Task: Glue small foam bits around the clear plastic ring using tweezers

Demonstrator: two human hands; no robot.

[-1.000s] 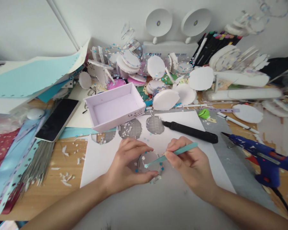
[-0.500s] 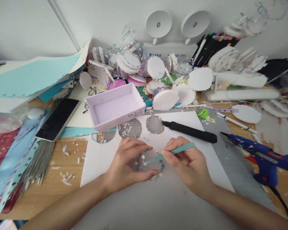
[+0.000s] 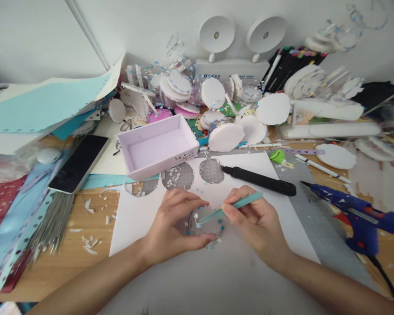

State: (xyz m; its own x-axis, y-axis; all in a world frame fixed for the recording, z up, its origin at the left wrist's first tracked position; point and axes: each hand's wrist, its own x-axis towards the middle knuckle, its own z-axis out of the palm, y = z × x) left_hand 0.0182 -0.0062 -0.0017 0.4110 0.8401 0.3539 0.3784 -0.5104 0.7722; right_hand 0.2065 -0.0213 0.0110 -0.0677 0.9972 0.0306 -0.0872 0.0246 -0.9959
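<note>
My left hand (image 3: 170, 223) curves round a small wire ring (image 3: 222, 226) dotted with blue and white star or flower bits. Its thumb and fingers press the ring from opposite sides. Teal tweezers (image 3: 248, 201) are pinched in my right hand (image 3: 256, 223), and they point down and left into the ring. At their tips sits a small pale flower-shaped bit (image 3: 198, 225), with whitish bits close by on the ring's left side. I cannot tell whether the tips grip it. Beneath both hands lies a white sheet (image 3: 134, 218) with round holes cut near its far edge.
A lilac open box (image 3: 156, 159) stands behind the sheet. The black pen-like tool (image 3: 262, 180) lies on the sheet's right. Further right is a blue glue gun (image 3: 351, 205). A phone (image 3: 80, 164) and thin wires (image 3: 54, 227) lie left. Several white foam discs (image 3: 226, 136) crowd the back.
The tweezers and my right hand have shifted very slightly left, with the tips still at the ring's left part. My left hand keeps its hold on the ring.
</note>
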